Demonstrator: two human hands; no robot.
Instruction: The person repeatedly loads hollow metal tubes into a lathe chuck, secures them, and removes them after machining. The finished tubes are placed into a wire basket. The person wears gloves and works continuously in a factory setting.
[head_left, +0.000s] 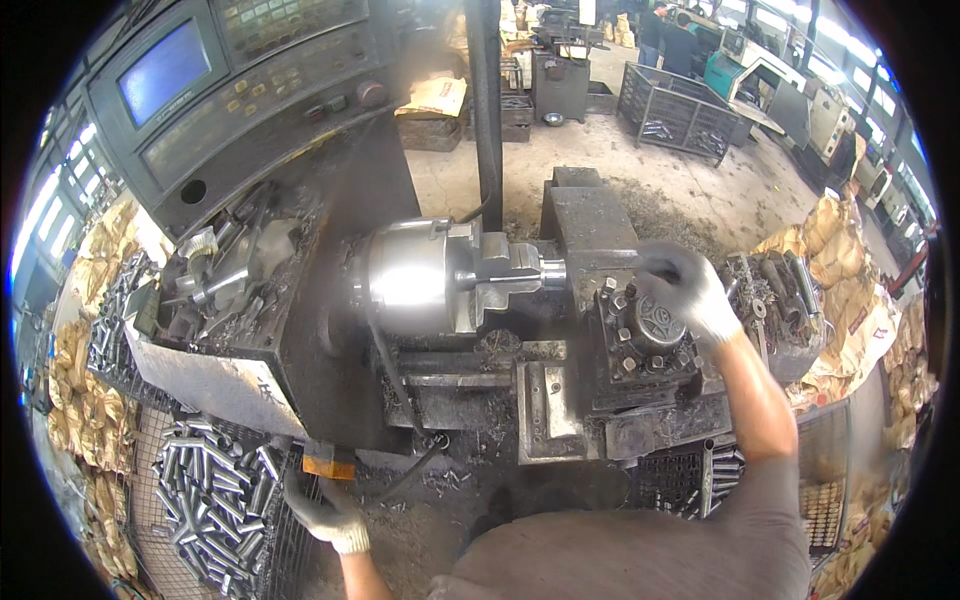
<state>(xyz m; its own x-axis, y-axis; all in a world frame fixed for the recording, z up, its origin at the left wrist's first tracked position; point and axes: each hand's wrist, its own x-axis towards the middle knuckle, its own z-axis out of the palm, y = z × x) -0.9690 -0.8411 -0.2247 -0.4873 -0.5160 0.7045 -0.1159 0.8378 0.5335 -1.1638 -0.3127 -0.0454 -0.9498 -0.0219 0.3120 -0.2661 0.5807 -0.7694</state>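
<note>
My left hand [328,517], in a white glove with darkened fingers, is low at the left beside an orange block [329,466]. Its thumb and fingers look apart, and I make out nothing between them. Close by lies a heap of short metal tubes [215,500] in a wire basket. My right hand [692,288], also gloved, is raised beside the lathe's tool post [655,325]. Its fingers are curled and smeared, hiding whatever they hold. Left of it, the shiny lathe chuck [408,275] has a short metal tube [553,274] at its jaws.
A control panel [255,100] with a lit screen rises at the upper left. A dark hose [388,375] hangs below the chuck. Several tubes lie in a crate [722,478] at the lower right. Brown paper sacks [845,300] line the right side. Two people [668,42] stand far off.
</note>
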